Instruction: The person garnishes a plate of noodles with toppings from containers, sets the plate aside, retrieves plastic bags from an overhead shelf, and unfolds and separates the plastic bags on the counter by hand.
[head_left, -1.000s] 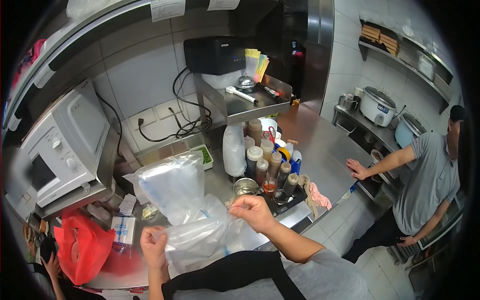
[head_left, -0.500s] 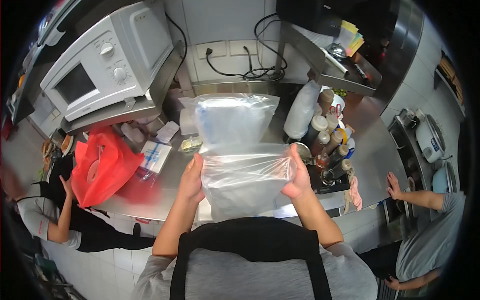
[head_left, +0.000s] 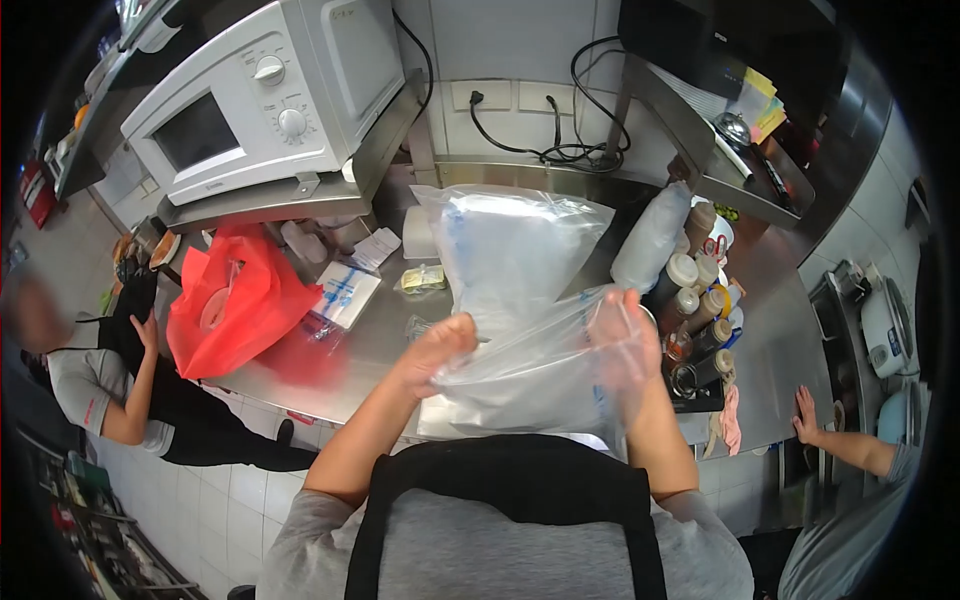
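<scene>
A clear plastic bag (head_left: 530, 375) is stretched between my two hands, above the steel counter. My left hand (head_left: 440, 350) is closed on its left edge, fingers curled in. My right hand (head_left: 622, 335) is at the bag's right side, fingers pointing up and seen through the film; its grip on the plastic is blurred. Just beyond lies another clear bag (head_left: 510, 245) with something pale and blue-marked in it. Left of that are a small wrapped packet (head_left: 423, 279) and a white and blue box (head_left: 347, 294).
A red bag (head_left: 235, 305) lies on the counter (head_left: 345, 385) at left, below a white microwave (head_left: 250, 110). Sauce bottles (head_left: 683, 270) crowd the right. One person (head_left: 110, 390) stands at left; another person's hand (head_left: 805, 412) rests on the counter's right edge.
The view has swung left. The bag was held by both sides with thumbs up half a second ago; now it is slanted, with my left hand curled and my right hand behind film.
</scene>
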